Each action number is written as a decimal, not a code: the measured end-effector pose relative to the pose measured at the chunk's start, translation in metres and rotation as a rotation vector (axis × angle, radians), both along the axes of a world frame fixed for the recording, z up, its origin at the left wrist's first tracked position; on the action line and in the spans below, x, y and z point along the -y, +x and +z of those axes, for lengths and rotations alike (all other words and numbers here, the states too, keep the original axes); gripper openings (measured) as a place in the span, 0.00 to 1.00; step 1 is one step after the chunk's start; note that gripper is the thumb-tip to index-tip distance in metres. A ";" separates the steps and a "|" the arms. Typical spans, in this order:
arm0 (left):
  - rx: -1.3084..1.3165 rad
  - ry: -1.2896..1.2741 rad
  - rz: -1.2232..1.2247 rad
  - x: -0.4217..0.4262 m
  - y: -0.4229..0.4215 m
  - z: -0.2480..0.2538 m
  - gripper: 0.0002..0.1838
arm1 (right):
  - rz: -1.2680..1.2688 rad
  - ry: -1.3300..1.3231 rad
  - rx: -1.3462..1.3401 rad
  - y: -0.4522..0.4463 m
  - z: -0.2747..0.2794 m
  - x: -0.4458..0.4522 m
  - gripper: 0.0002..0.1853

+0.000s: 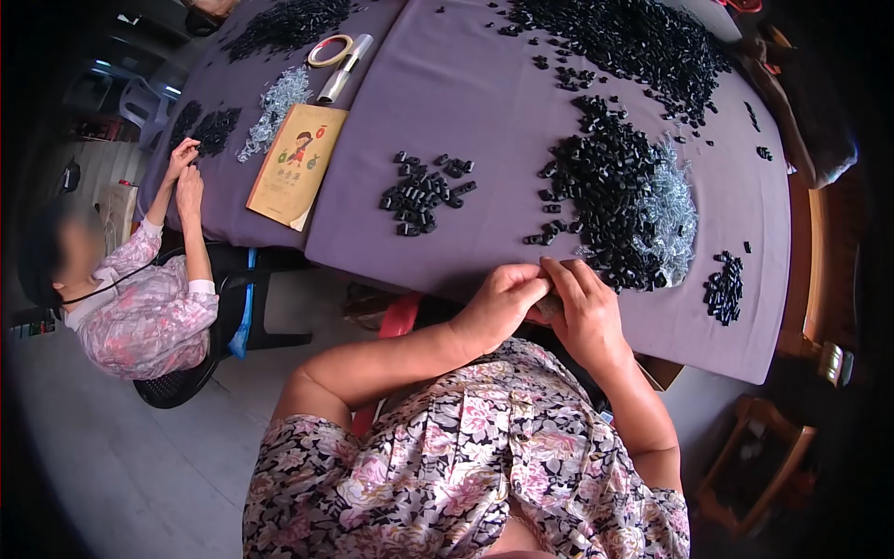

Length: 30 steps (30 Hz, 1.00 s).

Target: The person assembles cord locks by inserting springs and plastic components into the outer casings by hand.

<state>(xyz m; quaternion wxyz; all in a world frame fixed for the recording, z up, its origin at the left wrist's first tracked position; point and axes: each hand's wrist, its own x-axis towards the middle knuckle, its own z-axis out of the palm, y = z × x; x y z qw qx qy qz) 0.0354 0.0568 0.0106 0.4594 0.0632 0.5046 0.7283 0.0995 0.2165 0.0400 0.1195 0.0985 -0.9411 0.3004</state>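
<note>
Both hands meet at the table's near edge, fingertips together. My left hand (506, 300) is closed in a pinch, and my right hand (589, 312) is closed against it. Whatever sits between the fingertips is too small and covered to make out. Just beyond my right hand lies a large heap of small black plastic parts (596, 186). Against its right side rests a pile of shiny, see-through small pieces (672, 210). A smaller group of black parts (419, 194) lies ahead of my left hand.
A purple cloth (372, 121) covers the table. Farther back spreads a bigger black heap (624, 47); a small black pile (724, 289) is at right. At left are a yellow booklet (296, 168), a tape roll (330, 50) and a seated co-worker (149, 298) handling small parts.
</note>
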 end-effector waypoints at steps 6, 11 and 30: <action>0.087 0.085 0.008 0.004 -0.006 -0.007 0.14 | 0.043 0.049 0.019 -0.011 0.001 -0.001 0.33; 0.085 0.030 -0.096 0.010 -0.016 -0.002 0.16 | 0.120 0.111 0.026 -0.017 0.008 -0.005 0.29; -0.006 0.005 -0.193 0.023 -0.024 0.006 0.18 | 0.086 -0.063 0.022 -0.015 -0.012 0.002 0.29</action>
